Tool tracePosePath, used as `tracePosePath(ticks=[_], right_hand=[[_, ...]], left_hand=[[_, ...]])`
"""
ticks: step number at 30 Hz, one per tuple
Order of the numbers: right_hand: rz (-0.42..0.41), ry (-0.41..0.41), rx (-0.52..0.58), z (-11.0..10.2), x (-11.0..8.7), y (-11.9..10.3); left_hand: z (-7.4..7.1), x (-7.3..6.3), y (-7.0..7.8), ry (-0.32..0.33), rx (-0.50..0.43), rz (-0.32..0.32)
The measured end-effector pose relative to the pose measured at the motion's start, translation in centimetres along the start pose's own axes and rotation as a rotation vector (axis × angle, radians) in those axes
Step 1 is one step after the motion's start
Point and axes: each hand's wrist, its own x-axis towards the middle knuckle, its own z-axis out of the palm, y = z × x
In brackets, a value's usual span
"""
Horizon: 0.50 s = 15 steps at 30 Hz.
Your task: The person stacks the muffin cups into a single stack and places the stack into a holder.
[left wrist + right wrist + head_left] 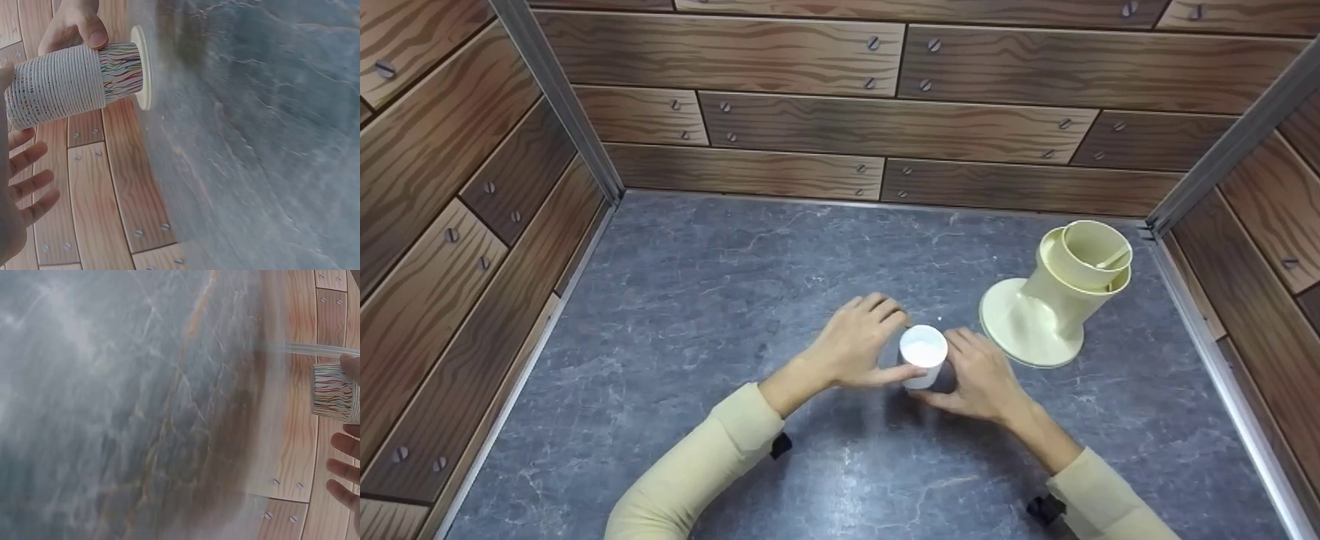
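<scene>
A stack of paper cups stands mouth up between the hands, white inside in the head view. In the left wrist view the stack shows many nested rims and coloured wavy lines on its lowest cup. My left hand pinches the stack near its top between thumb and index finger, the other fingers spread away. With thumb and fingers on opposite sides, my right hand grips the stack lower down. The right wrist view shows the cup bottom beside the right thumb.
To the right of the hands stands a cream holder with a round base and two joined tubes, a small strip inside one. Wood-patterned walls and metal edging enclose the grey marbled tabletop.
</scene>
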Motion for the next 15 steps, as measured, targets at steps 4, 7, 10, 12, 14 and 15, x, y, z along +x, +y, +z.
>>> tracePosePath(ticks=[4,7,10,12,14,15], right_hand=[[0.005,0.022,-0.008,-0.9,-0.2,0.5],[0.004,0.035,-0.034,-1.6,-0.2,0.8],[0.006,0.041,-0.059,-2.3,-0.3,1.2],[0.009,0.044,-0.065,-2.7,-0.3,1.4],[0.013,0.048,-0.07,-3.1,-0.3,1.6],[0.015,0.05,-0.069,-3.3,-0.3,1.8]], left_hand=[[-0.1,0.8,0.3,0.008,0.007,0.016],[-0.1,1.5,0.5,0.022,0.012,0.029],[-0.1,2.2,0.6,0.035,0.011,0.048],[-0.2,2.7,0.8,0.044,0.008,0.059],[-0.2,3.2,0.9,0.052,0.004,0.07],[-0.2,3.4,1.0,0.055,0.003,0.074]])
